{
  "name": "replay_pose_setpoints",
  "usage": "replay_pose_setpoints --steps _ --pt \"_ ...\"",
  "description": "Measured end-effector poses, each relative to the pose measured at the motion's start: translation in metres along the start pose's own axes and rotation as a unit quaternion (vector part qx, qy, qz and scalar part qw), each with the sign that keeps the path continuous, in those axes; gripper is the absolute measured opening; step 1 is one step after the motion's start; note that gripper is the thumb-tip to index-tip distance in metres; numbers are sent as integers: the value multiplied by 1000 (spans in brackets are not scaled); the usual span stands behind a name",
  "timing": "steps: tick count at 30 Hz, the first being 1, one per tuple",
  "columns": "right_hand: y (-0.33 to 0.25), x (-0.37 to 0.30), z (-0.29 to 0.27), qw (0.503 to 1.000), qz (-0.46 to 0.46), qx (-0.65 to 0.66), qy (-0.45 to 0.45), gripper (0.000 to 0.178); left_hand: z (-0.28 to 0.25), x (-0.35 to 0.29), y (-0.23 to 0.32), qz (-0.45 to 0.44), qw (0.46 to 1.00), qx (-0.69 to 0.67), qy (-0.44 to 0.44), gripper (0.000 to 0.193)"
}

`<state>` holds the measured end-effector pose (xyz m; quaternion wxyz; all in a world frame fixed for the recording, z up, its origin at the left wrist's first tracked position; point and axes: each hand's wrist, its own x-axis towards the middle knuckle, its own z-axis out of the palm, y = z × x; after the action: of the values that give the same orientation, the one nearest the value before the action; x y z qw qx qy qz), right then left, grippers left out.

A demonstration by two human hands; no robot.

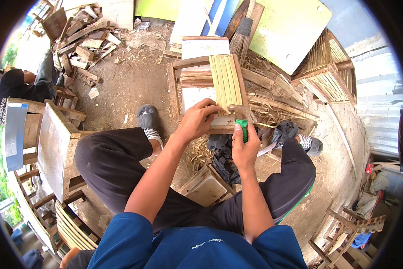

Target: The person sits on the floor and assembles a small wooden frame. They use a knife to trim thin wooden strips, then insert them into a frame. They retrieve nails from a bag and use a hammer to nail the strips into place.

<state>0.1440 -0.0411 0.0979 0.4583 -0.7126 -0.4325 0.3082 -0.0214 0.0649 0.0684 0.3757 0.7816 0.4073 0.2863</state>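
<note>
Head view: a hammer [242,117] with a green handle is held in the right hand [245,150], fist closed around the grip, metal head resting at the lower edge of a wooden frame [197,85]. The left hand [197,120] is pressed on that lower rail, fingers curled narrow, pinching at the wood; whether a nail is held cannot be told. The frame lies flat on the dirt floor [129,85] between the 2 shoes, with pale bamboo slats [227,80] laid across its right half. The frame is judged light but stiff, rough-sawn, best gripped by a rail; the slats are thin, smooth and likely to split. The hammer is judged head-heavy, its handle non-slip. A small wooden stool [208,184] sits below the knees, a wooden table [53,143] at left, scrap wood [85,40] behind.
</note>
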Motion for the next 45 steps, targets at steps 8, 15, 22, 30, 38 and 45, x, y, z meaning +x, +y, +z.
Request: replay_pose_setpoints --steps 8,15,22,30,38,45 --pt "0 -2 2 1000 -29 -4 3 32 1 2 -2 -4 1000 -4 6 21" --pt "-3 -4 1 998 -58 -39 -1 31 2 1 -3 6 1000 -8 18 20" --pt "-10 -4 2 996 -74 -48 -2 31 -1 3 -1 -12 1000 -24 -6 26" --pt "-22 2 -2 991 -104 -83 -19 27 -2 0 -3 -7 999 27 -16 49" --pt "-29 8 -1 987 -88 -108 -79 24 2 -1 -8 12 1000 24 3 45" --pt "-33 11 -5 989 -109 -87 -46 24 2 0 -7 7 999 32 0 45"
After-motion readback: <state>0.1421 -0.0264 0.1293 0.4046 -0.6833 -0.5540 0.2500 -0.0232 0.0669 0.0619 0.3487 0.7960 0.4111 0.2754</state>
